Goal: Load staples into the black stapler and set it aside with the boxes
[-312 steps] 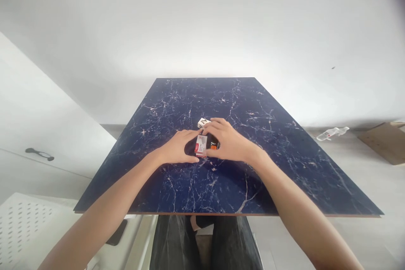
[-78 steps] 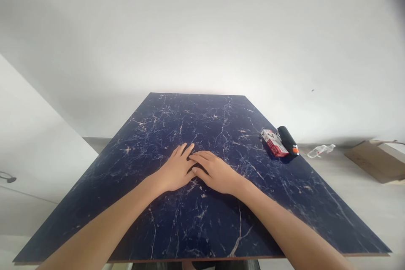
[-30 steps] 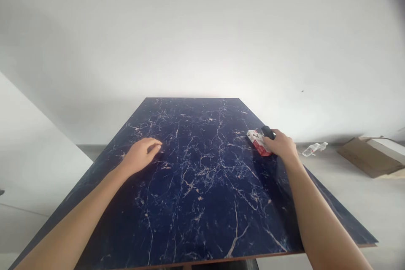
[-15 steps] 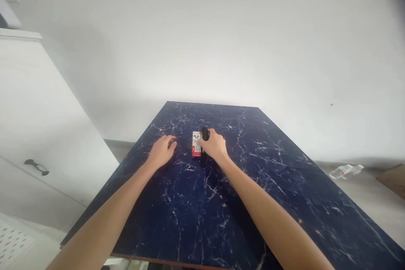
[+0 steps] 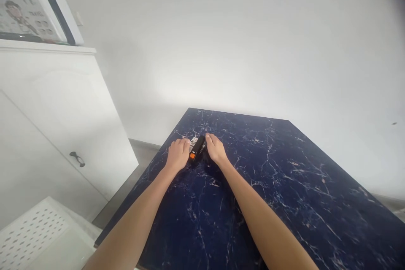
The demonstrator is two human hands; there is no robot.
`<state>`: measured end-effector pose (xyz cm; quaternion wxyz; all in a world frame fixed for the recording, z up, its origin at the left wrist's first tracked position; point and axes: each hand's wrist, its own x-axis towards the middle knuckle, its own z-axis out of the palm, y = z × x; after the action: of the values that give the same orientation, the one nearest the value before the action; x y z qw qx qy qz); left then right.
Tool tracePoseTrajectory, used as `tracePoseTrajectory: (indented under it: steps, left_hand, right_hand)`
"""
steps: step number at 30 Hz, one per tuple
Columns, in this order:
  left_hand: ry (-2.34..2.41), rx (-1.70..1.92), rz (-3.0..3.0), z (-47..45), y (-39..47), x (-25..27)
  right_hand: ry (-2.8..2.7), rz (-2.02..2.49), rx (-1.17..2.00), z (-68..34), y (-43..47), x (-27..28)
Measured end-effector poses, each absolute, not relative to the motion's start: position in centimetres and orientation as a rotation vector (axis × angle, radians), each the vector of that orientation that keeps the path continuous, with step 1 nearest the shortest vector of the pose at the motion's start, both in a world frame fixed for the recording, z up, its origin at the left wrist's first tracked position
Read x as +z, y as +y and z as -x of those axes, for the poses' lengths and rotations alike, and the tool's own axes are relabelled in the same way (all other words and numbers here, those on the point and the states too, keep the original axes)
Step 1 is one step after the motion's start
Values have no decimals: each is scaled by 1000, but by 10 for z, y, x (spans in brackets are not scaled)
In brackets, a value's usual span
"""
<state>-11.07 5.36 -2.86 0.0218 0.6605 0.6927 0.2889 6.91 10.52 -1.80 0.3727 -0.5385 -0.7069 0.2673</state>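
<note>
A black stapler [image 5: 197, 148] with an orange end lies slanted on the dark blue marbled table, some metal showing along its right side. Against its left side is a small white-and-red box [image 5: 193, 141], mostly hidden by my left hand and the stapler. My left hand [image 5: 178, 153] is closed over the box's left side, its thumb side toward the stapler. Just right of the stapler rests my right hand [image 5: 215, 148], fingers stretched forward with nothing visible in them. Whether its fingertips touch the stapler I cannot tell.
The marbled table [image 5: 268, 185] backs onto a pale wall [image 5: 240, 50]. To the left stands a white cabinet [image 5: 63, 105] with a dark handle, carrying a printed white case [image 5: 31, 12]. A white perforated container [image 5: 34, 236] sits low at the left.
The view has swung left. My left hand has moved right onto the box. The stapler now lies tilted, its orange end showing, and my right hand has come away from around it.
</note>
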Motion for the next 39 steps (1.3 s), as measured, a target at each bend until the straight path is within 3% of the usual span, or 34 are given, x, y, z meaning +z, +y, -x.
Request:
tracePoseTrajectory:
  steps: [13, 39]
  left_hand:
    - [2025, 770, -2263, 101, 45, -26]
    - [1966, 807, -2345, 113, 43, -6]
  right_hand:
    - [-1796, 1159, 1085, -91, 125, -38]
    - [-1729, 1311, 804, -100, 132, -36]
